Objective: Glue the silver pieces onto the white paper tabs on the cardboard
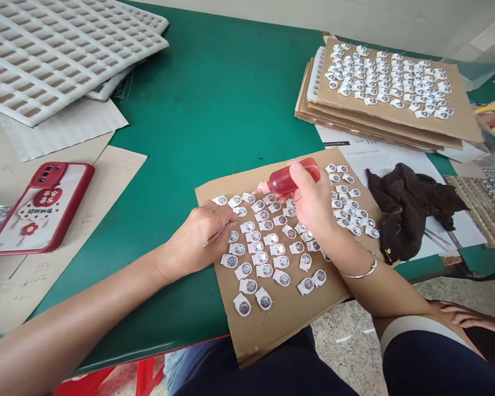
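Note:
My left hand is closed around a thin metal tool, perhaps tweezers, and rests at the left edge of a cardboard sheet. Its fingertips are partly hidden from view. My right hand grips a squeeze bottle of red liquid, tilted with its pink nozzle pointing left. The nozzle tip is over or touching a small white tab piece with a round silvery centre; I cannot tell which. Several similar pieces lie in loose rows on the sheet, some hidden under my right hand and forearm.
A stack of cardboard sheets with more pieces stands at the back right. Beside my sheet lie a dark cloth and a metal tool. White grid trays and a red-edged phone are on the left.

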`<control>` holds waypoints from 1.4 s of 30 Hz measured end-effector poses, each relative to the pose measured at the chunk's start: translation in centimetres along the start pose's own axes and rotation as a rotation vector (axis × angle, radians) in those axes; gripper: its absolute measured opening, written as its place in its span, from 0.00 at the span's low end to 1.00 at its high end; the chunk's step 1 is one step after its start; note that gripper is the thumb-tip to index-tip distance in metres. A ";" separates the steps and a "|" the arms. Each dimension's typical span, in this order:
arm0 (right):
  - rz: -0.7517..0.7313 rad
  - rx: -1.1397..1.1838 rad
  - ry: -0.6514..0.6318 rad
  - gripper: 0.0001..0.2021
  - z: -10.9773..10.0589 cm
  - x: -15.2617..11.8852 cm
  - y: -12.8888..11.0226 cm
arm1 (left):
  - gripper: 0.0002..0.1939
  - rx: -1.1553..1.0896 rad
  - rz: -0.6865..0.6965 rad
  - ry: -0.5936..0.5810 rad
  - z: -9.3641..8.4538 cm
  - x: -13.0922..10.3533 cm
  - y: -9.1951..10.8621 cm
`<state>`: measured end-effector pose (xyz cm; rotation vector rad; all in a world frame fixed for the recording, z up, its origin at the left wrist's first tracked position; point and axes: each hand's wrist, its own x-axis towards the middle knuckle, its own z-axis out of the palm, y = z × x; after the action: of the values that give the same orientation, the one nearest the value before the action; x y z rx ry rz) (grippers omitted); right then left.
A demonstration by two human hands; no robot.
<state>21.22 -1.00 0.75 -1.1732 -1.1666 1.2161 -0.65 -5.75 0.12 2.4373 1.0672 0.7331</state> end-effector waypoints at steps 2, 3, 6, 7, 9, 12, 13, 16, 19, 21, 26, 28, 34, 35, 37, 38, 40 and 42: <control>-0.011 -0.046 -0.006 0.19 0.3 -0.2 -0.2 | 0.06 0.047 0.025 -0.023 0.1 -0.2 0.2; -0.032 -0.073 -0.006 0.19 0.6 -0.3 -0.3 | 0.06 0.088 0.052 -0.031 0.2 -0.4 0.4; -0.137 -0.178 -0.016 0.17 1.2 -0.9 -0.7 | 0.08 0.270 0.158 -0.036 0.7 -0.7 1.2; -0.180 -0.222 -0.021 0.16 1.4 -1.1 -0.8 | 0.09 0.341 0.194 -0.027 0.9 -0.9 1.4; -0.271 -0.320 -0.020 0.14 1.8 -1.5 -0.9 | 0.10 0.478 0.266 0.006 1.5 -1.1 1.8; -0.371 -0.431 -0.010 0.13 2.1 -1.9 -0.9 | 0.10 0.629 0.334 0.064 2.4 -1.3 2.1; -0.389 -0.449 -0.013 0.13 2.1 -1.9 -0.9 | 0.10 0.659 0.344 0.071 2.6 -1.3 2.2; -0.403 -0.479 -0.032 0.13 2.2 -2.0 -0.6 | 0.08 0.712 0.351 0.063 2.9 -1.4 2.2; -0.392 -0.500 -0.056 0.13 2.2 -2.1 -0.3 | 0.08 0.725 0.353 0.058 2.9 -1.5 2.3; -0.387 -0.509 -0.069 0.13 2.2 -2.2 -0.1 | 0.09 0.721 0.357 0.058 2.9 -1.5 2.3; -0.395 -0.522 -0.084 0.13 2.1 -2.2 0.3 | 0.10 0.717 0.363 0.070 3.0 -1.7 2.3; -0.400 -0.533 -0.083 0.13 2.1 -2.2 0.4 | 0.10 0.715 0.361 0.075 2.9 -1.8 2.3; -0.392 -0.558 -0.085 0.13 2.0 -2.2 0.6 | 0.10 0.688 0.345 0.064 2.8 -1.6 2.3; -0.391 -0.557 -0.084 0.13 2.0 -2.2 0.6 | 0.10 0.688 0.342 0.066 2.8 -1.5 2.3; -0.385 -0.555 -0.086 0.13 2.0 -2.2 0.7 | 0.10 0.691 0.344 0.072 2.8 -1.5 2.3; -0.381 -0.553 -0.088 0.14 2.0 -2.2 0.8 | 0.10 0.694 0.346 0.074 2.8 -1.5 2.3; -0.379 -0.553 -0.088 0.14 2.0 -2.2 0.8 | 0.10 0.697 0.347 0.072 2.8 -1.5 2.3; -0.388 -0.559 -0.081 0.14 2.0 -2.3 0.8 | 0.10 0.699 0.345 0.068 2.8 -1.6 2.3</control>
<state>19.16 -3.24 0.02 -1.2216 -1.7720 0.6611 1.38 -8.79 -1.37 3.2726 1.0659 0.6121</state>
